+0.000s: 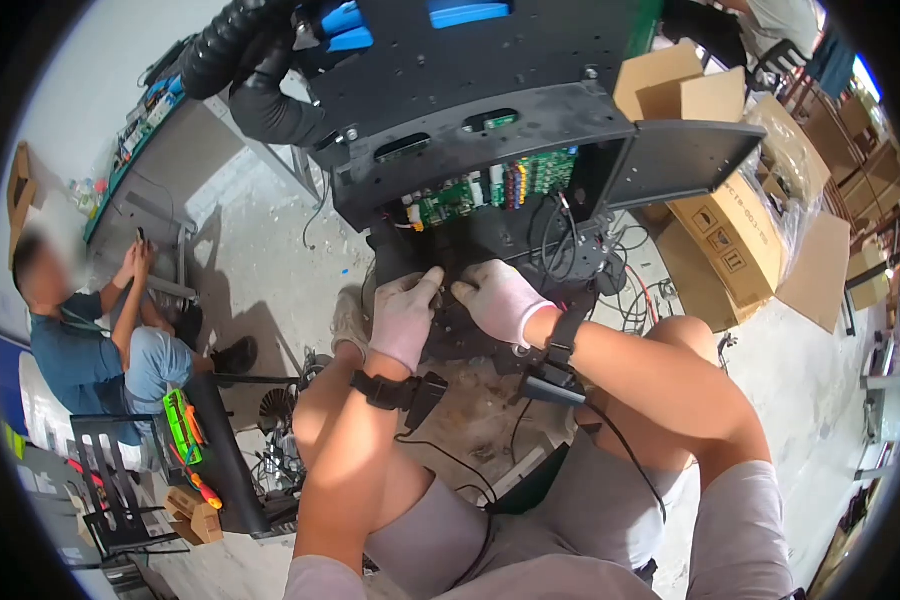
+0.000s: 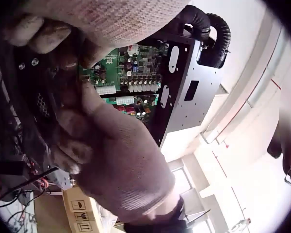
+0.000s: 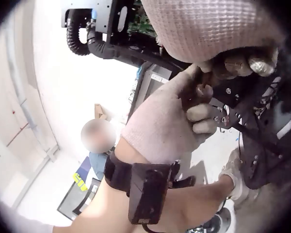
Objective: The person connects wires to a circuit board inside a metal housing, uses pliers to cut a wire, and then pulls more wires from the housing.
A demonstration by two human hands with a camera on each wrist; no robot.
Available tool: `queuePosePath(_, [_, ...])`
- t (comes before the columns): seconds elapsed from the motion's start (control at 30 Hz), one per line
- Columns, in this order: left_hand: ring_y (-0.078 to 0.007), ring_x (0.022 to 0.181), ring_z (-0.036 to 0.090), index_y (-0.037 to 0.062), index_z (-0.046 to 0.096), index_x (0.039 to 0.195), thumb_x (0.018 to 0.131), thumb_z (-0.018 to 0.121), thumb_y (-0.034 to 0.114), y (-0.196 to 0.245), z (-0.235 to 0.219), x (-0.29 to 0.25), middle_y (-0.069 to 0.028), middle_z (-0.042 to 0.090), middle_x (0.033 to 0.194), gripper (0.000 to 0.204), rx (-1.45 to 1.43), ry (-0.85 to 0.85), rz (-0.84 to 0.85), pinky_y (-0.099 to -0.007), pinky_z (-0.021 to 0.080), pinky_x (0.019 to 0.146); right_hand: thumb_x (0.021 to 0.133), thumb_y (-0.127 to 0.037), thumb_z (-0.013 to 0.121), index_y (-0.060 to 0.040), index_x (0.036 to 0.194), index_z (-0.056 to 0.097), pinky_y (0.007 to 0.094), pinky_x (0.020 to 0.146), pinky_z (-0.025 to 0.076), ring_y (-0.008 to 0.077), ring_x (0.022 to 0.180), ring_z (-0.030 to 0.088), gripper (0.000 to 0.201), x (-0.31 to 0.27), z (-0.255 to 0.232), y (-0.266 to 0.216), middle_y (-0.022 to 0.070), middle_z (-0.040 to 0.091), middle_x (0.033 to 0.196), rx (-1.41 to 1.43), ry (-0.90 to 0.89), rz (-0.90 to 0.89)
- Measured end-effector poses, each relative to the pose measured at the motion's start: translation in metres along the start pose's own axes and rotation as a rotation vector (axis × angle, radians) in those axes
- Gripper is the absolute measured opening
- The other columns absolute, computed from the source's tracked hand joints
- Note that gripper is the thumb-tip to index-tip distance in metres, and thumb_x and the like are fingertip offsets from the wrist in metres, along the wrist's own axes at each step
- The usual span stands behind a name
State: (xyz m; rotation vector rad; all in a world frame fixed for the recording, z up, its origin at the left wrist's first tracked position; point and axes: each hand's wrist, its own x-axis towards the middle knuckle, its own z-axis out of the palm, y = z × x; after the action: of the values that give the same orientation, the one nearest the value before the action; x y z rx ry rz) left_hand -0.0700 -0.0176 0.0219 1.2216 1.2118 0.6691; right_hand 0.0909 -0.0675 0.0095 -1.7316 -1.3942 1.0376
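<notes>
Working side by side, left hand (image 1: 405, 318) and right hand (image 1: 498, 298) press curled fingers into the upright black machine chassis (image 1: 490, 130); what either grip pinches cannot be told.

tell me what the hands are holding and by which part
Cannot be told. Both gloved hands, left hand and right hand, have fingertips curled against the black machine frame below the green circuit board; anything pinched between them is hidden.

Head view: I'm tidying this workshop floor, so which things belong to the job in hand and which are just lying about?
In use: black metal machine chassis, green circuit boards, left hand, right hand.

Lying about: brown cardboard boxes, green tool tray, loose black cables.
</notes>
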Motion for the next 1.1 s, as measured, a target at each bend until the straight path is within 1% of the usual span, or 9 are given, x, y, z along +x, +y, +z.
queuePosePath(0.03, [-0.0053, 0.052, 0.045, 0.0005, 0.072, 0.091, 0.097, 0.069, 0.024, -0.003, 0.001, 0.006, 0.0028, 0.057, 0.066, 0.025, 0.013, 0.028, 0.028, -0.0246, 0.034, 0.049, 0.095, -0.023, 0.063, 0.0057, 0.108, 0.072, 0.044, 0.086, 0.054, 0.0436, 0.101, 0.068, 0.032, 0.004, 0.002, 0.0, 0.0285, 0.071, 0.101, -0.004, -0.015, -0.001])
queuePosePath(0.23, [-0.0052, 0.055, 0.046, 0.0001, 0.071, 0.08, 0.094, 0.073, 0.02, -0.008, 0.001, 0.02, 0.0035, 0.057, 0.065, 0.024, -0.011, 0.096, 0.06, -0.0244, 0.034, 0.051, 0.096, -0.021, 0.06, 0.0057, 0.108, 0.071, 0.0447, 0.083, 0.054, 0.046, 0.097, 0.067, 0.031, 0.01, 0.009, -0.008, 0.0306, 0.07, 0.097, 0.05, -0.012, -0.045])
queuePosePath(0.63, [-0.0059, 0.057, 0.049, -0.0028, 0.072, 0.083, 0.092, 0.075, 0.018, -0.007, 0.004, 0.022, 0.0021, 0.06, 0.067, 0.023, 0.039, 0.147, 0.037, -0.0243, 0.036, 0.053, 0.098, -0.021, 0.059, 0.0051, 0.107, 0.07, 0.0419, 0.079, 0.052, 0.0435, 0.088, 0.068, 0.03, 0.02, 0.013, 0.0, 0.0279, 0.07, 0.088, 0.11, -0.034, -0.019])
queuePosePath(0.83, [-0.0067, 0.058, 0.052, -0.004, 0.073, 0.083, 0.091, 0.076, 0.017, -0.009, 0.006, 0.022, 0.0002, 0.063, 0.068, 0.022, -0.021, 0.155, 0.034, -0.0246, 0.038, 0.054, 0.099, -0.021, 0.059, 0.0051, 0.108, 0.07, 0.0419, 0.076, 0.052, 0.0411, 0.084, 0.07, 0.03, 0.021, 0.016, 0.002, 0.0253, 0.071, 0.086, 0.155, 0.027, -0.075])
queuePosePath(0.9, [-0.0068, 0.058, 0.052, -0.0039, 0.073, 0.083, 0.091, 0.076, 0.017, -0.009, 0.005, 0.022, 0.0003, 0.063, 0.068, 0.022, 0.009, 0.154, 0.052, -0.0247, 0.038, 0.054, 0.1, -0.017, 0.059, 0.0094, 0.117, 0.067, 0.0355, 0.083, 0.052, 0.0298, 0.089, 0.07, 0.033, 0.019, 0.01, -0.006, 0.0257, 0.073, 0.098, 0.15, -0.076, 0.057])
queuePosePath(0.93, [-0.0069, 0.058, 0.052, -0.0038, 0.073, 0.083, 0.091, 0.077, 0.017, -0.01, 0.004, 0.023, 0.0004, 0.063, 0.068, 0.022, 0.036, 0.149, 0.066, -0.0248, 0.038, 0.054, 0.1, -0.017, 0.059, 0.0094, 0.117, 0.067, 0.0355, 0.083, 0.052, 0.0298, 0.089, 0.07, 0.033, 0.019, 0.011, -0.006, 0.0257, 0.073, 0.098, 0.151, -0.077, 0.055])
queuePosePath(0.97, [-0.0069, 0.058, 0.052, -0.0038, 0.073, 0.083, 0.091, 0.077, 0.017, -0.012, 0.005, 0.024, 0.0004, 0.063, 0.068, 0.022, 0.037, 0.15, 0.067, -0.0248, 0.038, 0.054, 0.099, -0.017, 0.059, 0.0092, 0.116, 0.067, 0.0355, 0.083, 0.052, 0.0302, 0.089, 0.07, 0.032, 0.019, 0.012, -0.006, 0.0254, 0.073, 0.097, 0.135, -0.061, 0.04])
queuePosePath(1.03, [-0.0067, 0.049, 0.045, -0.0002, 0.07, 0.069, 0.091, 0.076, 0.019, -0.018, 0.008, 0.028, 0.0022, 0.056, 0.058, 0.03, -0.037, 0.184, 0.108, -0.0273, 0.035, 0.048, 0.099, -0.017, 0.059, 0.009, 0.116, 0.068, 0.0355, 0.082, 0.052, 0.0305, 0.088, 0.07, 0.032, 0.02, 0.018, 0.001, 0.025, 0.073, 0.097, 0.118, -0.043, 0.025])
queuePosePath(1.1, [-0.0066, 0.05, 0.045, 0.0003, 0.07, 0.07, 0.091, 0.076, 0.019, -0.021, 0.008, 0.029, 0.0021, 0.056, 0.059, 0.029, -0.066, 0.169, 0.106, -0.0271, 0.034, 0.048, 0.095, -0.022, 0.062, 0.0034, 0.093, 0.071, 0.0458, 0.07, 0.053, 0.0445, 0.079, 0.067, 0.026, 0.021, 0.028, 0.006, 0.0264, 0.068, 0.081, 0.07, 0.191, -0.112])
